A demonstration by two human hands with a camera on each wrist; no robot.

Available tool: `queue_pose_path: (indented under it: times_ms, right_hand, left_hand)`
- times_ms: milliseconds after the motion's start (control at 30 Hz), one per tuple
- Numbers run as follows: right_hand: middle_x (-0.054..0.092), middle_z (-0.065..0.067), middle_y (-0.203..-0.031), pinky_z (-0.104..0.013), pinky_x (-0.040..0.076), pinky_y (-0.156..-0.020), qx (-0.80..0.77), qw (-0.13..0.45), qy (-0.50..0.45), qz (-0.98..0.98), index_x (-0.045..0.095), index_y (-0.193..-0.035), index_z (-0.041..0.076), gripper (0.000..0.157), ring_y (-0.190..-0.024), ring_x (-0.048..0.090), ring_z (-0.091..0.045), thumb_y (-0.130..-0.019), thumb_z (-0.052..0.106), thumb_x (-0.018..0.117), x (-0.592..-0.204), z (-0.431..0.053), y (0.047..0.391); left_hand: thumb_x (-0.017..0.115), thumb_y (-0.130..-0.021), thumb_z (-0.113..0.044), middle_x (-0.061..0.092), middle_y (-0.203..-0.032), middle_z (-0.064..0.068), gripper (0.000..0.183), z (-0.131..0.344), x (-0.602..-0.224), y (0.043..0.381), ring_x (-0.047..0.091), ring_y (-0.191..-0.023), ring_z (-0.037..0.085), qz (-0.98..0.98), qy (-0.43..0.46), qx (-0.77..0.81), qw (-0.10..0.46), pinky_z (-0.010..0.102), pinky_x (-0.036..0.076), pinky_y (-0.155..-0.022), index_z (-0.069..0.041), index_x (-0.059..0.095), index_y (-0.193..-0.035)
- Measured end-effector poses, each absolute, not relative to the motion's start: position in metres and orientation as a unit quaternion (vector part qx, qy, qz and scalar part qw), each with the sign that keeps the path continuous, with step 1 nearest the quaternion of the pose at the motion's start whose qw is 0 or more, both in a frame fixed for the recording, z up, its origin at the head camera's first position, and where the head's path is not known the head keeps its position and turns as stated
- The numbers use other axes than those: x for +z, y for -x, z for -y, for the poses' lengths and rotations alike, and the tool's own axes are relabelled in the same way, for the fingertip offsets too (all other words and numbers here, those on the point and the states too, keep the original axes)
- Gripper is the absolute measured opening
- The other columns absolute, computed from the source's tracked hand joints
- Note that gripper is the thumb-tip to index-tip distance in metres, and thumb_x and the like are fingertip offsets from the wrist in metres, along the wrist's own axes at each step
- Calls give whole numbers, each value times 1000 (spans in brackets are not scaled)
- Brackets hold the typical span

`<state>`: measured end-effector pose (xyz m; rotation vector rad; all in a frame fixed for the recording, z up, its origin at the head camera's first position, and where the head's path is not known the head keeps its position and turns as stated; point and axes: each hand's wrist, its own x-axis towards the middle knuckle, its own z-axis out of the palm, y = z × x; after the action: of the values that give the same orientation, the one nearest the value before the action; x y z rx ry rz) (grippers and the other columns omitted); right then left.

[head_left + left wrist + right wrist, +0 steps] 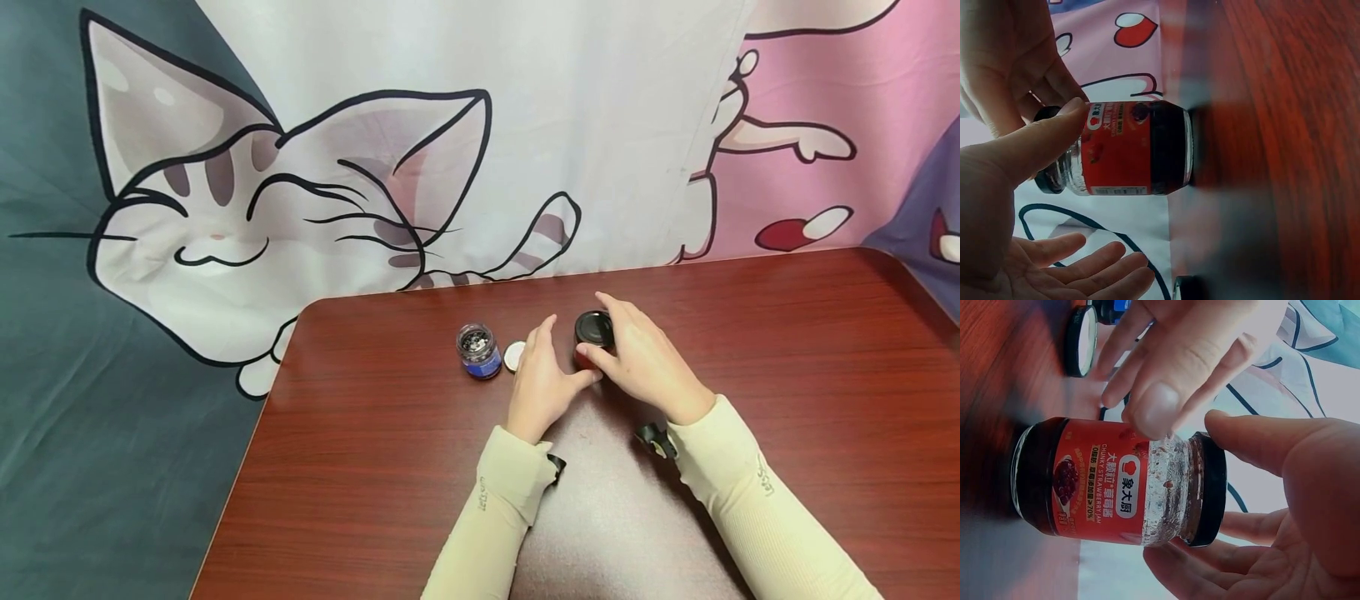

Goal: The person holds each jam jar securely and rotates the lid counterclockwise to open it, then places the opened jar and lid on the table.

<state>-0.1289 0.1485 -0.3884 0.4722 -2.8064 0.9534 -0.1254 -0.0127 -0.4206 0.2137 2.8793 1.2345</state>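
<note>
A jam jar with a red strawberry label and a black lid stands upright on the table. My right hand holds it near the top, thumb by the lid and fingers on the opposite side. My left hand is at the jar's left, fingers extended and spread away from it. In the left wrist view the left thumb crosses in front of the jar's neck; whether it touches the glass I cannot tell. Left of that hand are a loose lid, white side up, and an uncapped jar with a blue label.
The reddish-brown wooden table reaches back to a hanging cloth with a printed cartoon cat. The table's left edge slants down the head view. Each wrist carries a small black device.
</note>
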Motion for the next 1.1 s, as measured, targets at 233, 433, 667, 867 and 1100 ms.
queue_pose_path:
  times_ms: [233,433,667,867,1100]
  right_hand:
    - [50,-32,-139,-57,38,-106,316,72,-161,932,39,-146,-10,70,-129,48,-44,-91,19,73,-389,-148,127]
    - [51,-32,-138,-57,39,-105,316,74,-157,933,40,-144,-10,69,-127,50,-44,-91,18,73,-390,-148,127]
    - [53,-30,-135,-56,40,-104,318,74,-159,932,44,-142,-9,65,-125,52,-43,-91,18,73,-391,-147,127]
    - [56,-29,-131,-56,41,-102,317,74,-159,932,47,-140,-9,62,-121,54,-43,-91,17,73,-390,-146,127]
    - [56,-30,-130,-58,42,-99,315,65,-152,935,48,-140,-7,61,-118,55,-45,-92,21,73,-389,-146,127]
  left_hand:
    - [86,-78,-34,47,-149,15,94,9,-425,126,50,-133,33,-916,-65,396,7,46,41,-108,-7,38,-153]
    - [86,-78,-33,47,-149,14,92,4,-428,126,50,-133,31,-917,-60,395,12,44,42,-108,-8,39,-153]
    - [87,-78,-32,48,-148,13,92,-1,-432,127,50,-133,28,-923,-55,380,13,42,42,-108,-8,38,-153]
    - [87,-78,-31,49,-147,13,93,-3,-436,129,50,-133,29,-922,-46,383,27,42,42,-107,-8,38,-153]
    - [86,-79,-29,53,-144,13,88,-2,-434,133,51,-131,30,-919,-44,390,29,43,42,-107,-7,41,-151]
